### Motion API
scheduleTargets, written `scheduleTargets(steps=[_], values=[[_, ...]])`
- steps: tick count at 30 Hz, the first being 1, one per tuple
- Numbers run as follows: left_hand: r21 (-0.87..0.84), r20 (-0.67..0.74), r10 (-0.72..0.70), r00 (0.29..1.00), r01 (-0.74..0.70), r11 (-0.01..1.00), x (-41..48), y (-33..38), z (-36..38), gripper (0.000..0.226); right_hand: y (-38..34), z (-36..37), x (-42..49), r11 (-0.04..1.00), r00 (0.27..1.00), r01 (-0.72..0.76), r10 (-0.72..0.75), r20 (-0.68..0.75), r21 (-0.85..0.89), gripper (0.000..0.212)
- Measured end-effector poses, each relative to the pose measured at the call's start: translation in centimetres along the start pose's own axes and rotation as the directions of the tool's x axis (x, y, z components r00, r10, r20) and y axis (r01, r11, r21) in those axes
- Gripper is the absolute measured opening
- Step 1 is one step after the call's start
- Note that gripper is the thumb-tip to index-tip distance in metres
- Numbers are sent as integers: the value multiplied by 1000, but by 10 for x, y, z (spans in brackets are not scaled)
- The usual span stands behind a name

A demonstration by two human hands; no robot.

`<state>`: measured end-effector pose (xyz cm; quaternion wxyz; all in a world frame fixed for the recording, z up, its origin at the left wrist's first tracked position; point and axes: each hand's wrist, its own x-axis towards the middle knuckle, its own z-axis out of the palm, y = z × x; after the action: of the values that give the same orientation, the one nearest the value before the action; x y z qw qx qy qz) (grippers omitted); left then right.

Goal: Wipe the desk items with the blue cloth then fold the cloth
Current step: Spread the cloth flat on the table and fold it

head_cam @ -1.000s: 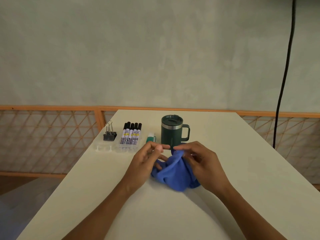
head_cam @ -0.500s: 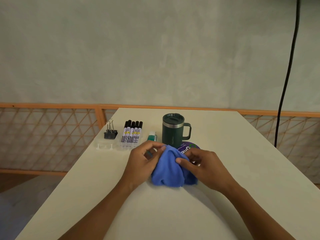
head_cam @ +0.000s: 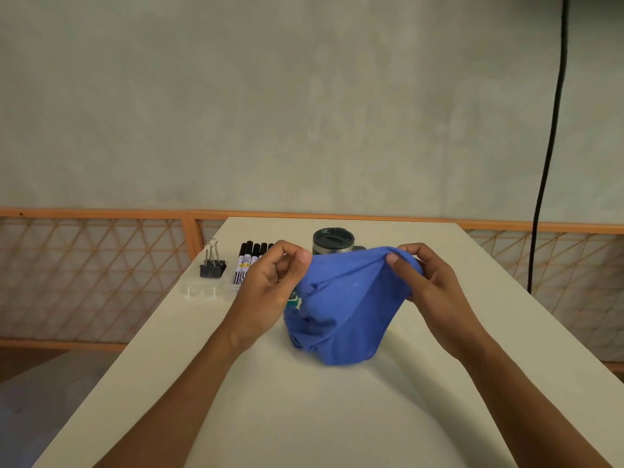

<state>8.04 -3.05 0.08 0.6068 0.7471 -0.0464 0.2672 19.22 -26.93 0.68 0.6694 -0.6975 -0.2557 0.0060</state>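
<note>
**Blue cloth pinched up between both hands, mid-table**

The blue cloth (head_cam: 341, 309) is held at the centre of the white table (head_cam: 304, 417). Its top edge is lifted and pulled taut, while its lower part is bunched and rests on the tabletop.

The left hand (head_cam: 270, 282) is at the cloth's 10 o'clock. The upper left end of the cloth is pinched between its thumb and forefinger, and the other fingers are curled. The right hand (head_cam: 425, 282) is at the cloth's 2 o'clock. The upper right corner is gripped between its thumb and fingers, with fabric draped over the fingertips. The hands are held apart, and the cloth edge is stretched between them.

A dark green mug (head_cam: 332, 243) with a lid is seen at 12 o'clock of the cloth. It stands upright, and its lower half is hidden by the fabric. A row of black-capped markers (head_cam: 250, 261) is placed at 10 o'clock and is partly covered by the left hand. Black binder clips (head_cam: 212, 266) are set further out toward 9–10 o'clock. Both sit in a clear tray (head_cam: 202, 292). A small green item (head_cam: 293, 301) is glimpsed between the left hand and the cloth; what it is cannot be told.

An orange lattice railing (head_cam: 101, 214) is seen behind the table. A black cable (head_cam: 547, 163) hangs down the grey wall at 2 o'clock.
</note>
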Motion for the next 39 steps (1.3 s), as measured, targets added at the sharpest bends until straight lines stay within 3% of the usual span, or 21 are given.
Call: scheduleTargets(steps=[5, 10, 14, 16, 19, 22, 24, 28, 33, 37, 39], values=[[47, 153, -70, 986, 64, 997, 5, 0, -16, 46, -15, -4, 4, 1000, 999, 11, -12, -46, -12, 23], [193, 205, -180, 962, 141, 971, 4, 5, -27, 34, -32, -6, 6, 998, 998, 44, -42, -50, 49, 18], [375, 234, -161, 959, 64, 925, 3, -4, -44, 11, -47, -11, 9, 994, 995, 34, -24, -101, 101, 19], [392, 197, -153, 968, 66, 918, 2, -5, -54, 16, -50, -15, 11, 998, 993, 42, -38, -111, 38, 16], [292, 169, -162, 972, 107, 950, 1, -1, -68, 31, -47, -17, 14, 997, 993, 37, -45, -112, -71, 17], [221, 128, -184, 975, 153, 963, 5, 4, -78, 17, -42, -20, 20, 996, 990, 36, -47, -136, -85, 18], [206, 88, -170, 982, 149, 967, 10, 7, -80, 20, -42, -24, 27, 995, 985, 55, -68, -156, -88, 19], [188, -73, -58, 996, 71, 980, 30, 26, -78, 11, -48, -33, 44, 989, 972, 143, -149, -179, -49, 19], [-24, -218, 82, 973, -89, 996, 52, 56, -91, 22, -68, -51, 60, 967, 940, 254, -241, -243, 24, 27], [-105, -280, 103, 954, -137, 985, 53, 72, -91, 36, -79, -56, 51, 960, 944, 266, -242, -224, 84, 26], [-137, -262, 77, 962, -116, 984, 44, 71, -93, 31, -76, -59, 41, 963, 959, 247, -226, -170, 108, 25]])
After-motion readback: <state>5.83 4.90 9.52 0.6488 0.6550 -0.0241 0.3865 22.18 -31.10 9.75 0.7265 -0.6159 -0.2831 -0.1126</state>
